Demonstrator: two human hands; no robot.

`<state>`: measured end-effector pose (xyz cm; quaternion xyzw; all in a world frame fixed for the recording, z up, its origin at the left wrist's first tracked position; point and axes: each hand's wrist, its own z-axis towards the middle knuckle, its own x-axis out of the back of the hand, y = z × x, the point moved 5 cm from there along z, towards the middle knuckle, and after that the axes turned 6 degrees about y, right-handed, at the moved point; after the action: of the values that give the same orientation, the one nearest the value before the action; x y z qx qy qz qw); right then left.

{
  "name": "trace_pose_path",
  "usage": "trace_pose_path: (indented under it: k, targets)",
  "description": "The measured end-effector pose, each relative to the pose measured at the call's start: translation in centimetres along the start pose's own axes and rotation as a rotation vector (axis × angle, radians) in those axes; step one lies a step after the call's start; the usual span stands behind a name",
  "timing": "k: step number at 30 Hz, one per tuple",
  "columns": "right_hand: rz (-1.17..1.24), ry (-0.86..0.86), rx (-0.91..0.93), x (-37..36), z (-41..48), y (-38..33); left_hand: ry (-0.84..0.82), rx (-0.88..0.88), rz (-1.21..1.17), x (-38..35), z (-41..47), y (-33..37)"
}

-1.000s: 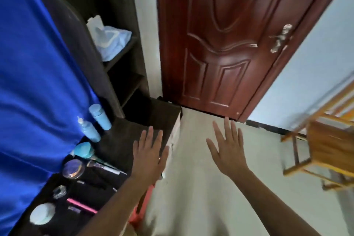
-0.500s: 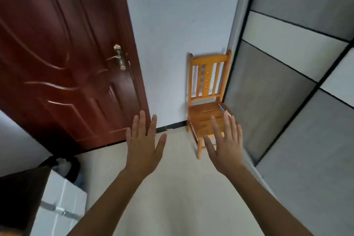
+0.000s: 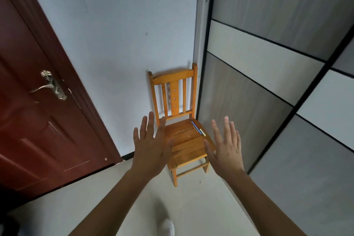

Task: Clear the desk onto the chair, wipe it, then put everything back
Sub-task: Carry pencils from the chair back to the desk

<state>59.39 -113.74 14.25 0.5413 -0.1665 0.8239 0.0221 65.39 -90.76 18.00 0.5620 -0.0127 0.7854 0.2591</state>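
A small orange wooden chair (image 3: 186, 140) stands in the corner between the white wall and the grey wardrobe. A thin blue pen (image 3: 196, 127) and a short pale stick (image 3: 202, 132) lie on the seat's far right side. My left hand (image 3: 151, 145) is raised in front of the chair's left edge, fingers straight and spread, holding nothing. My right hand (image 3: 226, 147) is raised at the chair's right edge, also spread and empty. The desk is out of view.
A dark red door (image 3: 38, 120) with a metal handle (image 3: 50, 85) fills the left. Grey and white wardrobe panels (image 3: 277, 101) fill the right. Pale floor (image 3: 201, 207) leads to the chair. A white shoe (image 3: 168, 227) shows at the bottom.
The view has swung right from the desk with its cosmetics to the chair, which is now centred and closer. Both hands stay raised, spread and empty.
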Motion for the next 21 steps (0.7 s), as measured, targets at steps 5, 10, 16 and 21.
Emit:
trace_pose_path:
  k: [5, 10, 16, 21]
  targets:
    - [-0.031, -0.027, -0.082, -4.1, 10.0, 1.1, -0.064, 0.011, -0.022, -4.7, 9.8, -2.2]
    - [-0.020, -0.050, -0.146, -6.2, 18.3, 2.5, -0.147, -0.041, 0.021, -8.7, 18.7, -2.5]
    - [0.019, -0.099, -0.167, -8.7, 26.1, 6.9, -0.141, -0.051, -0.003, -14.0, 27.1, 0.0]
    - [0.076, -0.166, -0.097, -12.1, 33.3, 10.6, -0.145, 0.028, 0.040, -18.8, 32.1, 1.8]
